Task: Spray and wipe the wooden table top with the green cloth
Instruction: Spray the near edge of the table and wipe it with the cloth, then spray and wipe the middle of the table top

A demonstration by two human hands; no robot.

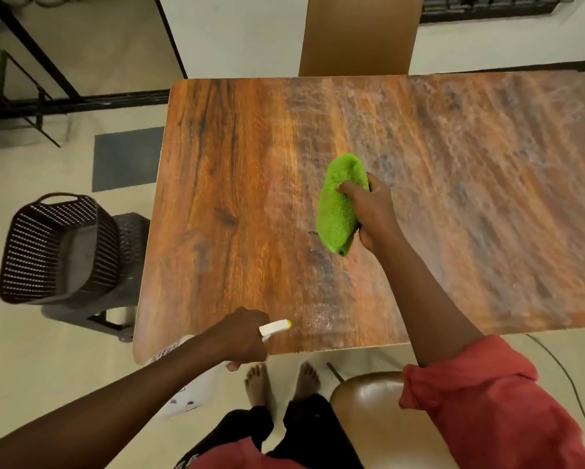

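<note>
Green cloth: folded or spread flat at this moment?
Folded. The green cloth is bunched into a thick pad, gripped by the right hand over the wooden table top.

Dim warm light; motion blur; wide-angle edge distortion.

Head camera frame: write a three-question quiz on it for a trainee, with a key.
1. True or false: the left hand grips the green cloth.
2. What sits beside the left edge of the table? A) a dark woven basket B) a metal bucket C) a mop
3. Fill the gap: the left hand holds the ____ bottle at the table's near edge.

Key: 1 false, the right hand grips it; 2 A; 3 spray.
</note>
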